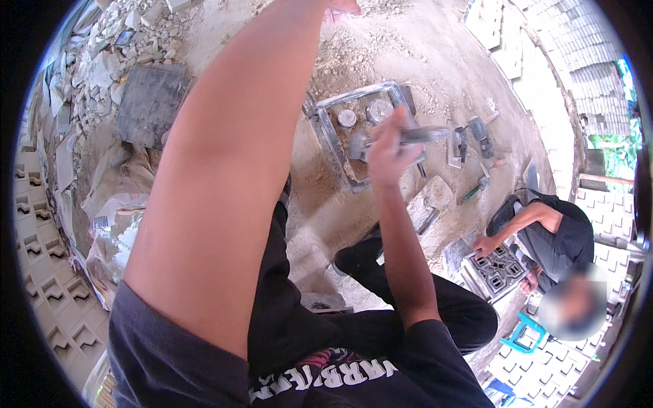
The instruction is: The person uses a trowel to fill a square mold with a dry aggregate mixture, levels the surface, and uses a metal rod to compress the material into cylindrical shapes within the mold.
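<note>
My right hand [389, 155] is closed around a grey bar-like tool [425, 134], smeared by motion, so its exact kind is unclear. It hovers over a square metal mould frame [331, 153] lying on the ground. Inside the frame are two round pale pieces [347, 118] and some grey-brown material. My left arm stretches far forward across the view. Only a bit of my left hand [343, 8] shows at the top edge, beside something pinkish; its fingers are mostly out of sight.
Right of the mould lie a mallet [481, 138] and a green-handled tool [475, 190]. A co-worker [571, 224] crouches at the right, one hand on a patterned block mould [498, 270], near a blue stool [523, 333]. Rubble [102, 75] and a dark slab [151, 105] lie left.
</note>
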A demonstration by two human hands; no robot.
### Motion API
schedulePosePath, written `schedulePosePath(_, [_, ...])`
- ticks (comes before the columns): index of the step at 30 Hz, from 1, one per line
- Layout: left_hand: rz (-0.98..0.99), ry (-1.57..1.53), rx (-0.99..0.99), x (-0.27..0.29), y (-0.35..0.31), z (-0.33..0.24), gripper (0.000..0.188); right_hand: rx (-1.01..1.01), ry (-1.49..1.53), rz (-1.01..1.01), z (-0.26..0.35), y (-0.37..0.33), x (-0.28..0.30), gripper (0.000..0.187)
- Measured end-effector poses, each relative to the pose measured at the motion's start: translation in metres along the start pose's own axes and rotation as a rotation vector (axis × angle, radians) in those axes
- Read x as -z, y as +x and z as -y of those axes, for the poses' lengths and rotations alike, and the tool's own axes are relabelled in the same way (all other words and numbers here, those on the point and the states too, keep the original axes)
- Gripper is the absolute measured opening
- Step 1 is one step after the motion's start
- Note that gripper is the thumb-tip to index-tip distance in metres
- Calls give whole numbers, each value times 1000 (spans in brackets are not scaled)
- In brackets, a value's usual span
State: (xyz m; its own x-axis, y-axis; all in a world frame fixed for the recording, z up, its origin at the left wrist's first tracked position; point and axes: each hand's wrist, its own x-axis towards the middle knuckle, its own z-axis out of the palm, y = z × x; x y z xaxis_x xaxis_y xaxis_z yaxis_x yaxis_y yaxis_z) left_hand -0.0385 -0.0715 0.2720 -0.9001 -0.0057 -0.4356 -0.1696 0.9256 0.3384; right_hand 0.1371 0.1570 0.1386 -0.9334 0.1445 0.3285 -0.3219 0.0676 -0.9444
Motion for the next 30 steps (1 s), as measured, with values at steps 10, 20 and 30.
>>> schedulePosePath(10, [-111,130,-22,-4,-1,32,48,-74,102,362,22,20,-41,44])
schedulePosePath(20, [-26,118,-9,2,-29,33,48,-202,93,370,2,36,-48,46])
schedulePosePath(30, [-84,-47,-82,-27,2,34,39,-204,-88,363,21,42,-57,44])
